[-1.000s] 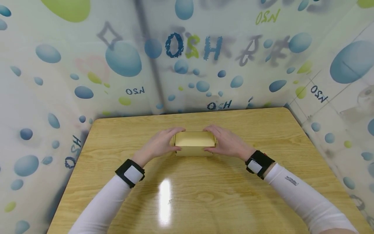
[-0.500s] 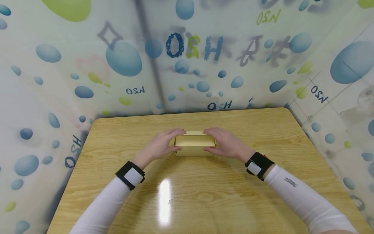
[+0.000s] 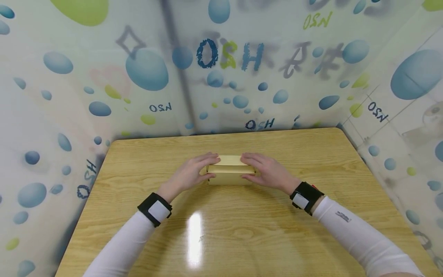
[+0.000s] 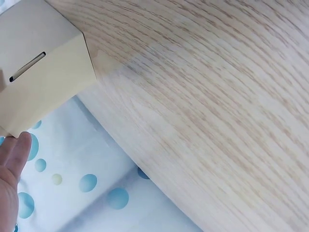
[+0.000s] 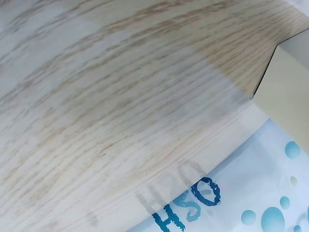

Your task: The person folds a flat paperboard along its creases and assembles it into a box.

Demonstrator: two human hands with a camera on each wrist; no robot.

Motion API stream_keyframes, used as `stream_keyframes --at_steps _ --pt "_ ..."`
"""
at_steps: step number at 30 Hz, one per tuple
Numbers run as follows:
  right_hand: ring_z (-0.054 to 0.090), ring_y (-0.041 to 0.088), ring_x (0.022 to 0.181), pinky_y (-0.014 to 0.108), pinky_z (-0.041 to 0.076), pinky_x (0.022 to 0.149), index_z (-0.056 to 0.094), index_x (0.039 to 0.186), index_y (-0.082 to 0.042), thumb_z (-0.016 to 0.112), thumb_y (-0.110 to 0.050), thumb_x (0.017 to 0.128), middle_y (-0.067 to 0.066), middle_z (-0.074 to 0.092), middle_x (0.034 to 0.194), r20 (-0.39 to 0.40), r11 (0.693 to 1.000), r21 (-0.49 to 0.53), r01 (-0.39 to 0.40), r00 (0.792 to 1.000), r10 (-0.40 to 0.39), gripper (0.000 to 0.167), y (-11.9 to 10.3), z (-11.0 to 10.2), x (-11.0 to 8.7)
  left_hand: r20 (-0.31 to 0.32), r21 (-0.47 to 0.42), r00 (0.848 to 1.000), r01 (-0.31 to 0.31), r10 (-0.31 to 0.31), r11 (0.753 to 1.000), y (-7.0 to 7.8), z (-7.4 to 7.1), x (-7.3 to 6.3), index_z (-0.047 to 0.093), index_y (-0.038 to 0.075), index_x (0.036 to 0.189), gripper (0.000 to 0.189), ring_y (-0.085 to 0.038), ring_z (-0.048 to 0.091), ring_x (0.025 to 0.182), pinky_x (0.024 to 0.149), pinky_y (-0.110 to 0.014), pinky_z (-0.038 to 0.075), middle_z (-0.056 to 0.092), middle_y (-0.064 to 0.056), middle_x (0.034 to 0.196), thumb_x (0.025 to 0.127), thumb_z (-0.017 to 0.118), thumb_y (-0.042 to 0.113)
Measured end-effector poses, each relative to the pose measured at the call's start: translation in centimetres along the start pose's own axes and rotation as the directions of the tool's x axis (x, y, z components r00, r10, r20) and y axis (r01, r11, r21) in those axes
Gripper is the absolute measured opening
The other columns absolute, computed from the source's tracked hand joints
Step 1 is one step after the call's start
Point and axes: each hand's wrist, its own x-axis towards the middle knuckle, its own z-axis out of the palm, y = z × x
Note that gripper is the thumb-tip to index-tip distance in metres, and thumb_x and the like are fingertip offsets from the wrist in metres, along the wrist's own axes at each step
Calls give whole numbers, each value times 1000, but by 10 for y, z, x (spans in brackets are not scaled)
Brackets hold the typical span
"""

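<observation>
A small pale-yellow cardboard box (image 3: 230, 179) stands in the middle of the table, toward the back. Its top flap (image 3: 230, 160) leans forward over the box, and a gap shows between flap and front wall. My left hand (image 3: 188, 172) holds the left end, thumb on the front wall and fingers on the flap. At the right end my right hand (image 3: 271, 172) grips it in the same way. The left wrist view shows a narrow slot in the end wall of the box (image 4: 58, 77), with left fingertips at its edge. Only a corner of the box (image 5: 285, 92) enters the right wrist view.
The wooden table (image 3: 235, 231) has its back edge against a printed curtain (image 3: 138, 104) with blue and green drops. More of this covering rises at both sides. A bright light reflection lies on the tabletop front left of the box.
The box's flap has tilted forward and down toward me, narrowing the opening. Fingers of both hands moved forward with it while the thumbs stayed on the front wall.
</observation>
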Motion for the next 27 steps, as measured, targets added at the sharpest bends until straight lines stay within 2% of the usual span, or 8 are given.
stream_keyframes --at_steps 7,13,16,22,27 --pt "59 28 113 42 51 88 65 120 -4 81 -28 75 15 61 124 -23 1000 -15 26 999 -26 54 0 3 -2 -40 -24 999 -32 31 999 -3 5 -4 59 16 131 50 -26 43 132 101 -39 43 50 -6 141 84 73 21" --pt "57 29 117 42 49 91 66 120 -3 80 -26 76 15 61 125 -54 997 -45 66 996 -68 52 0 8 -7 -59 -22 997 -60 58 998 -4 8 -6 60 12 129 48 -29 42 132 99 -38 45 51 -9 139 84 73 19" --pt "58 31 116 42 49 92 65 121 -2 74 -29 82 16 61 125 -88 992 -76 102 990 -109 48 1 12 -9 -65 2 995 -70 70 998 -4 9 -7 60 11 129 47 -30 41 133 99 -38 45 50 -9 139 84 73 19" --pt "59 33 115 43 48 93 60 126 -1 51 -34 99 17 61 126 -148 974 -159 162 971 -186 44 0 16 -12 -81 41 993 -87 90 995 -3 12 -8 59 13 130 48 -32 41 132 102 -39 41 50 -9 140 84 73 17" --pt "57 32 117 43 47 94 60 127 0 48 -32 100 17 59 127 -156 973 -169 159 970 -185 43 -2 18 -14 -95 27 991 -90 92 996 -3 14 -9 59 12 129 47 -31 41 133 103 -38 40 50 -10 139 84 72 16"
